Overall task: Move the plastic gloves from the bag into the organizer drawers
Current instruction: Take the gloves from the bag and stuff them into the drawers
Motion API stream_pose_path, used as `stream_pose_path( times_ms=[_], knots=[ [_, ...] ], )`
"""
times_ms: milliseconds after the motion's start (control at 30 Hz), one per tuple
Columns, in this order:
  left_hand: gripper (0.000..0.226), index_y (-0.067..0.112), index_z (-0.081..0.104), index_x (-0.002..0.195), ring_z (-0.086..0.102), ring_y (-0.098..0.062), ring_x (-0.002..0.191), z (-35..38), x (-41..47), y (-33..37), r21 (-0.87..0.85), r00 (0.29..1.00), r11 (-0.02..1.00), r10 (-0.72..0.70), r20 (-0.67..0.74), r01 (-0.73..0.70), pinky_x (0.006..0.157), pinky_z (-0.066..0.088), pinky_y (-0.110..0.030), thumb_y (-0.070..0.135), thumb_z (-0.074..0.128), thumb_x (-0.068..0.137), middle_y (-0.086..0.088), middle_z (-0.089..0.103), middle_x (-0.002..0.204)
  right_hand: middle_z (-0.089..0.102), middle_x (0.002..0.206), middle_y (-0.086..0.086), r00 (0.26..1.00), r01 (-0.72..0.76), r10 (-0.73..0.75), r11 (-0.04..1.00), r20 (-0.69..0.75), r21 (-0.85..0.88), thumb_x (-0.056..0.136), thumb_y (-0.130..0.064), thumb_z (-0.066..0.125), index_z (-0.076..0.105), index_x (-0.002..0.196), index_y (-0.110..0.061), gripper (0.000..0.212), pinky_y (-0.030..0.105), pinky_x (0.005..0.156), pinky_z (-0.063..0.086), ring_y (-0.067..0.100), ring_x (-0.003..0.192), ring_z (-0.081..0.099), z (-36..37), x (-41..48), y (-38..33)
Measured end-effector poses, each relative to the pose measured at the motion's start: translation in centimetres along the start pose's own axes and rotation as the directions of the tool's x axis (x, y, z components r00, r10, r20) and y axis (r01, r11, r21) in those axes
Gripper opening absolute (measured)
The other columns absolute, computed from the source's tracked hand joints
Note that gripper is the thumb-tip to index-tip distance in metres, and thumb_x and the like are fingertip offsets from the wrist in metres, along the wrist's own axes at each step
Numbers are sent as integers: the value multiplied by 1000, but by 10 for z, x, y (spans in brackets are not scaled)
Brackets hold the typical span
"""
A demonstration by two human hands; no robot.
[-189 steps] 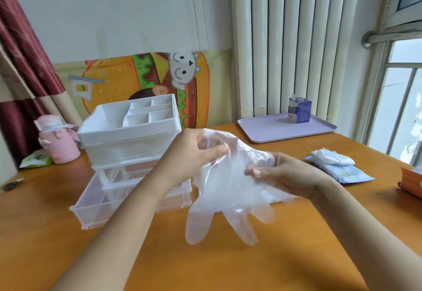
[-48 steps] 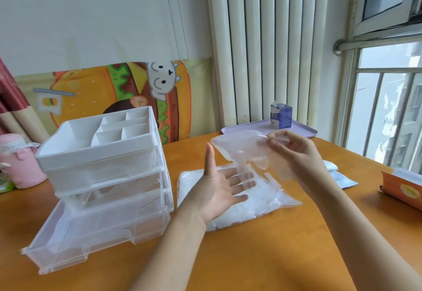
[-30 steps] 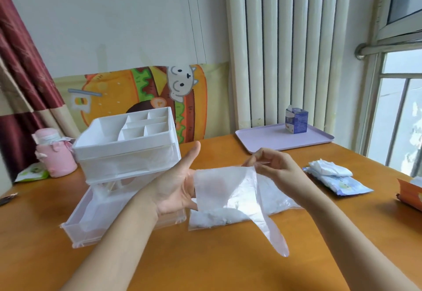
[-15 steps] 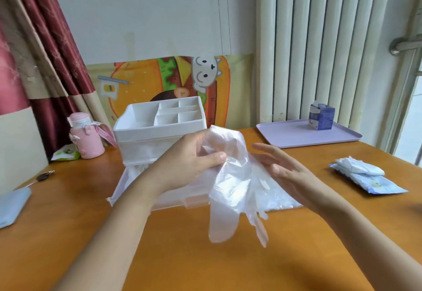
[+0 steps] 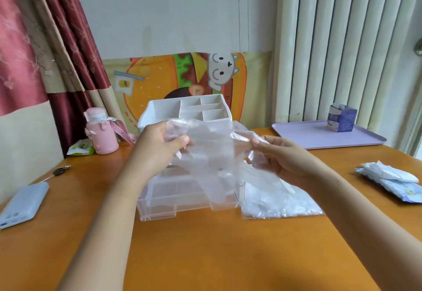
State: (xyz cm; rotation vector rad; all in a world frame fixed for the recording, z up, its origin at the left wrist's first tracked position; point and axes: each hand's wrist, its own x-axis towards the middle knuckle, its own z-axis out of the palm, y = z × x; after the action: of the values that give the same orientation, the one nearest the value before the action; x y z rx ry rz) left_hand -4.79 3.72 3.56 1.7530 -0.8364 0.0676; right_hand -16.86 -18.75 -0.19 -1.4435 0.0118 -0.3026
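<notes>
While aloft, glove (image 5: 212, 151) between hands (image 5: 159, 148) (image 5: 279, 157)

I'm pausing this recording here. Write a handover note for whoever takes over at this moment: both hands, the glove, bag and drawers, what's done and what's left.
Left hand: grips one edge of a glove.
Right hand: pinches the other edge. The glove is spread in the air above the pulled-out bottom drawer of the organizer.
Bag: flat on the table, right of the drawer, with gloves inside.
Done: one glove is out of the bag. I cannot tell if the drawer already holds any.
Left: put this glove in a drawer, then move the rest.
</notes>
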Motion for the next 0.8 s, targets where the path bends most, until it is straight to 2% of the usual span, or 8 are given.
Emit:
stream_pose_path(
  times_ms=[100, 233, 333, 433, 533, 667, 733, 800],
  knots=[
    [2, 5, 65, 85, 63, -15, 53, -7, 7, -17, 112, 982, 979, -159, -99, 170, 63, 54, -30, 5, 67, 87, -1, 68, 58, 53, 57, 5, 990, -38, 4, 970, -138, -241, 81, -28, 70, 59, 89, 1, 31, 19, 55, 43, 9, 47, 48, 14, 23, -7],
    [11, -4, 62, 87, 54, -12, 35, -11, 13, -34, 301, 918, 874, -397, -15, 382, 41, 43, -17, 4, 69, 85, -8, 61, 51, 64, 55, 4, 962, -82, -77, 831, -261, -550, 80, -12, 75, 67, 76, 1, 16, 18, 46, 43, 9, 41, 51, 26, 47, -6],
    [14, -2, 63, 85, 44, -8, 29, -8, 17, -42, 435, 859, 772, -512, -6, 464, 42, 36, -17, 11, 66, 87, -5, 58, 47, 70, 70, 4, 943, -157, -126, 648, -308, -745, 79, -20, 75, 68, 83, -4, 18, 19, 49, 45, 11, 53, 60, 33, 55, 1],
    [16, 0, 61, 76, 43, -7, 27, -6, 20, -50, 491, 833, 712, -551, -51, 502, 41, 36, -16, 8, 62, 89, -1, 56, 39, 66, 93, 1, 910, -214, -261, 371, -322, -904, 81, -29, 72, 63, 95, -11, 24, 28, 66, 45, 19, 85, 61, 46, 56, 5],
    [14, -3, 64, 77, 50, -10, 33, -6, 24, -58, 501, 823, 695, -564, -65, 516, 43, 40, -17, 4, 58, 88, -3, 61, 43, 61, 95, 1, 895, -181, -371, 203, -246, -962, 84, -30, 68, 57, 99, -13, 25, 30, 66, 39, 21, 88, 56, 65, 48, -3],
    [10, -5, 61, 88, 55, -11, 34, -3, 28, -60, 494, 821, 693, -566, -78, 525, 43, 44, -18, 3, 55, 91, -3, 58, 39, 71, 90, 0, 996, -68, -32, 296, -81, -953, 88, -18, 62, 68, 94, -15, 8, 24, 61, 50, 17, 82, 66, 94, 44, -11],
    [8, -1, 57, 89, 54, -10, 34, -1, 28, -57, 524, 805, 667, -590, -64, 530, 43, 44, -18, 6, 58, 91, -3, 58, 40, 70, 109, -3, 990, -10, 138, 261, 26, -965, 91, -6, 52, 69, 107, -22, 29, 30, 86, 53, 16, 101, 64, 104, 51, -1],
    [11, 0, 55, 95, 55, -11, 33, -1, 28, -56, 559, 783, 631, -619, -56, 538, 38, 43, -18, 7, 62, 90, -7, 64, 55, 58, 132, -3, 970, 4, 240, 179, 48, -984, 92, -2, 45, 61, 125, -23, 42, 31, 104, 41, 17, 122, 52, 109, 59, 10]
  ],
)
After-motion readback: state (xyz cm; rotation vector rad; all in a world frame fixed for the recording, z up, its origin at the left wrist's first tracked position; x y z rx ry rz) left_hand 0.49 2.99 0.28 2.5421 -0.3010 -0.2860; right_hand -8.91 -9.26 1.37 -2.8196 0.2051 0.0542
